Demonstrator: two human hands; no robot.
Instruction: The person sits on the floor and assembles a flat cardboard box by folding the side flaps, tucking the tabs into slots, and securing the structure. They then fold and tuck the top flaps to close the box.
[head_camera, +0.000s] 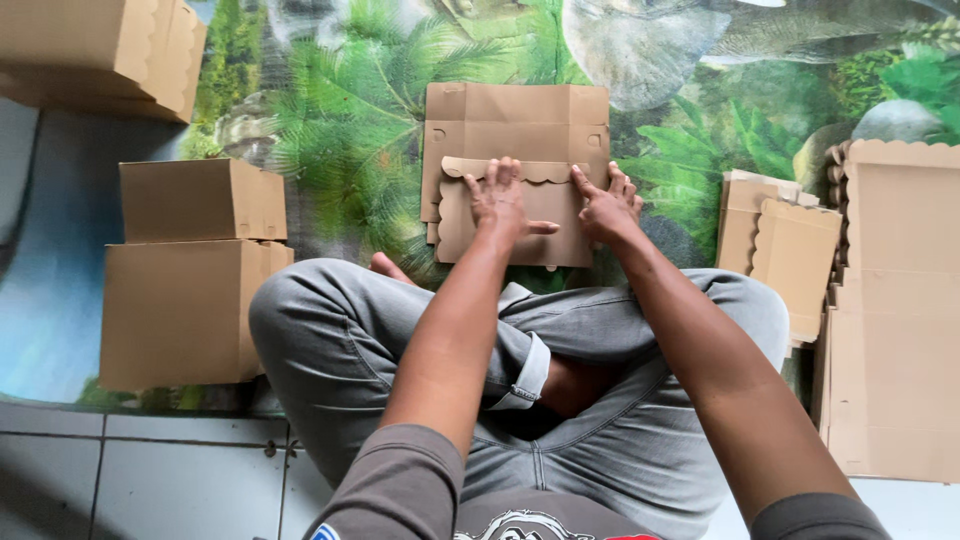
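Near the middle of the leaf-printed floor mat (340, 160), just beyond the crossed legs in grey jeans (620, 440), a flat brown cardboard box blank (515, 125) is laid out, its scallop-edged flap (545, 205) folded over towards the legs. The left hand (500, 203) is pressed flat on that flap, fingers spread and open, nothing being gripped. The right hand (612, 208) is set beside it on the flap's right part, fingers bent and the index fingertip pushed against the scalloped edge; nothing is enclosed by it either. Towards the mat's left edge, two folded-up boxes (190, 270) are placed touching one another, and a further box (100, 50) is seen at the far left corner. Along the right edge, flat scalloped blanks (780, 250) are stacked, with a taller pile of blanks (895, 310) just beside them. Grey floor tiles (150, 480) are met at the mat's near edge.
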